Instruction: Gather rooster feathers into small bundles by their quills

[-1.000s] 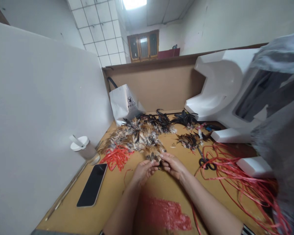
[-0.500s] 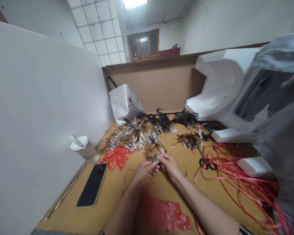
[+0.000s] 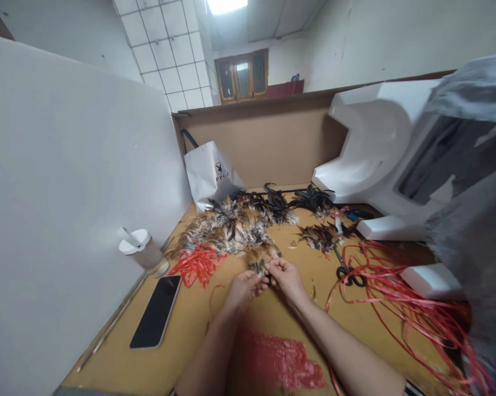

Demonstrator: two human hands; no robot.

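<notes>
My left hand (image 3: 246,287) and my right hand (image 3: 285,278) meet at the middle of the table, fingers pinched close together. Between them are small brown and dark feathers (image 3: 258,268), partly covered by my fingertips. Just beyond lies a large pile of brown, white and black feathers (image 3: 235,223). To the left of my hands sits a heap of cut red plastic ribbon (image 3: 197,264). Off to the right rests a smaller bunch of brown feathers (image 3: 319,236), with black-handled scissors (image 3: 350,276) near it.
A dark phone (image 3: 156,312) and a lidded cup (image 3: 143,253) stand at the left by the white partition. Long red ribbon strands (image 3: 400,291) tangle at the right beside white foam packing (image 3: 367,143). A silver bag (image 3: 210,173) leans at the back. Red smears (image 3: 284,360) mark the near tabletop.
My right hand has shifted very slightly at the feathers. Everything else looks the same.
</notes>
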